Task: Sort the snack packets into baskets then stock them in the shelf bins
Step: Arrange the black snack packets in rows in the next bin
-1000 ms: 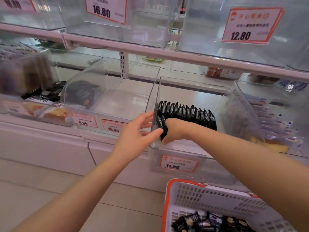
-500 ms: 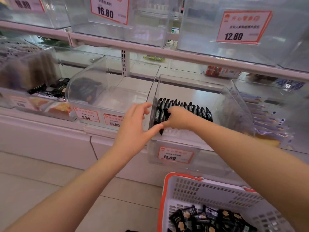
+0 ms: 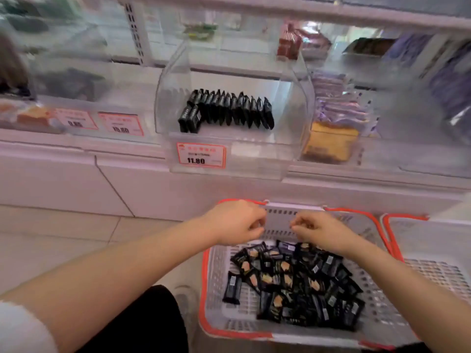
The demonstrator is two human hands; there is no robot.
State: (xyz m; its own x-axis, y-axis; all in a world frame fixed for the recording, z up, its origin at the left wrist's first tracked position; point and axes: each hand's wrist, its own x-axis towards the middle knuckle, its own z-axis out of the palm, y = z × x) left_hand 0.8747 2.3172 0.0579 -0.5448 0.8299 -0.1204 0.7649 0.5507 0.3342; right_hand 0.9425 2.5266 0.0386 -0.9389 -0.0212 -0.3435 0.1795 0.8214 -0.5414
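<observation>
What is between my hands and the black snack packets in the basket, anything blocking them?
Nothing visible. The left hand and right hand hover above the far end of the basket, which is open-topped, and the black packets lie loose and uncovered right below them.

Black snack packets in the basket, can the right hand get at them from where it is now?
Probably yes: the right hand is above the open-topped basket, with the loose black snack packets uncovered just below it.
</observation>
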